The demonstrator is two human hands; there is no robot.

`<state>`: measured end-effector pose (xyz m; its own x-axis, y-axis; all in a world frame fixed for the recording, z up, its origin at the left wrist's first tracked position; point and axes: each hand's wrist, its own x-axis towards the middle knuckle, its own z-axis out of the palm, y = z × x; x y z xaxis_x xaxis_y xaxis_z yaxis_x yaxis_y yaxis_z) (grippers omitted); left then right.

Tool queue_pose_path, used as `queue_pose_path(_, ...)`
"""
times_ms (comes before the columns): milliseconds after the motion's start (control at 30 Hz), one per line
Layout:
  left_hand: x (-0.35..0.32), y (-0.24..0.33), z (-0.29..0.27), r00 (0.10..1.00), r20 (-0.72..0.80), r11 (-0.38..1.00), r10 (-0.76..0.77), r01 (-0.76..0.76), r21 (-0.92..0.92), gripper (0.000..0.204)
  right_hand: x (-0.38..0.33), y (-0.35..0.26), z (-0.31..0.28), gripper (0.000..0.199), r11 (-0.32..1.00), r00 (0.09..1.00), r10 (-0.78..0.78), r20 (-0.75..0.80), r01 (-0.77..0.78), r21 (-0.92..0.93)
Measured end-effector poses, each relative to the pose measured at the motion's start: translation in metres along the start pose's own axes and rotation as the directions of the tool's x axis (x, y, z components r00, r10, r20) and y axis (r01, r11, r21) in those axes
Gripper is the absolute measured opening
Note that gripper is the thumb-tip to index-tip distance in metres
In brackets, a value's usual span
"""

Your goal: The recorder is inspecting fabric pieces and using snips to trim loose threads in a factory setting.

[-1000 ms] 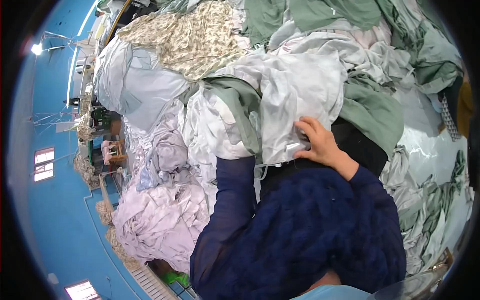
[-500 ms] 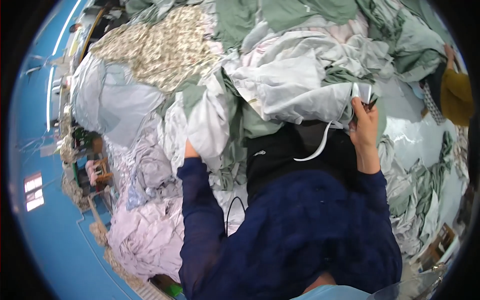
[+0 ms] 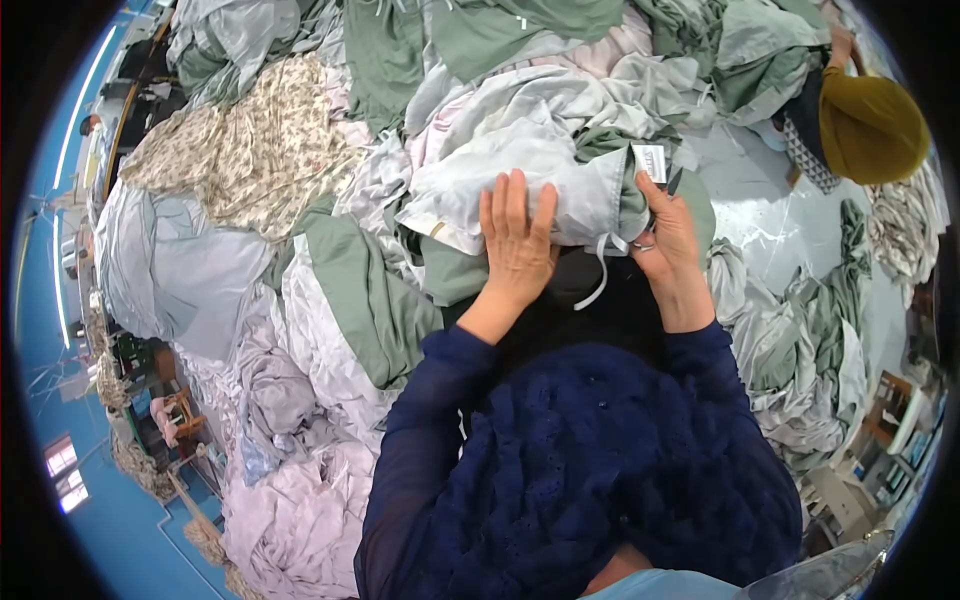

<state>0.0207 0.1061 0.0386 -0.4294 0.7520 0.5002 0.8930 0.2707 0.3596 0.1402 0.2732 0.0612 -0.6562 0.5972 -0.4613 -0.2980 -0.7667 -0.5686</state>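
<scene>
My left hand [image 3: 518, 245] lies flat on a pale grey-white cloth [image 3: 575, 170], its fingers stretched out and somewhat apart. At the cloth's right edge, my right hand [image 3: 672, 235] is closed with thumb and fingers pinching the fabric. A white label [image 3: 650, 162] with print stands up just above that thumb. Something small and dark [image 3: 676, 181] pokes out beside the right fingers; mostly hidden, its kind is unclear. From the same edge a white tie strap [image 3: 600, 280] hangs down over my dark lap. Green cloth shows along the edge and underneath.
Heaps of green and white cloth [image 3: 350, 290], floral fabric [image 3: 240, 150] and pinkish fabric [image 3: 300, 515] lie around on the left. Another person in a mustard head covering [image 3: 872, 130] is at the far right, one hand on green cloth. More green-white fabric [image 3: 800, 350] lies at right.
My left hand has let go of the white and green cloth at left and moved right onto the pale cloth. The right hand still grips the edge by the label. The view has shifted.
</scene>
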Motion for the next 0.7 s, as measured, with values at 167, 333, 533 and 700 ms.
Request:
queue_pose_path(167,0.018,-0.028,-0.002,0.981,-0.041,0.924,0.191,-0.194,-0.329,0.053,0.003,-0.003,-0.009,0.017,0.999,0.998,-0.037,-0.044,0.036,-0.022)
queue_pose_path(333,0.014,-0.028,-0.051,0.793,0.247,0.383,-0.558,0.509,-0.771,0.023,0.024,0.002,-0.022,0.015,0.975,0.998,0.005,0.057,0.008,-0.221)
queue_pose_path(533,0.009,-0.048,-0.092,0.465,0.593,-0.319,-0.657,0.541,-0.778,0.033,0.027,0.036,-0.008,0.021,0.772,0.999,-0.025,0.045,0.048,-0.634)
queue_pose_path(700,-0.009,-0.050,-0.086,0.402,0.712,-0.479,-0.575,0.540,-0.692,0.038,0.017,0.052,0.007,0.021,0.649,0.922,-0.296,0.250,0.386,-0.655)
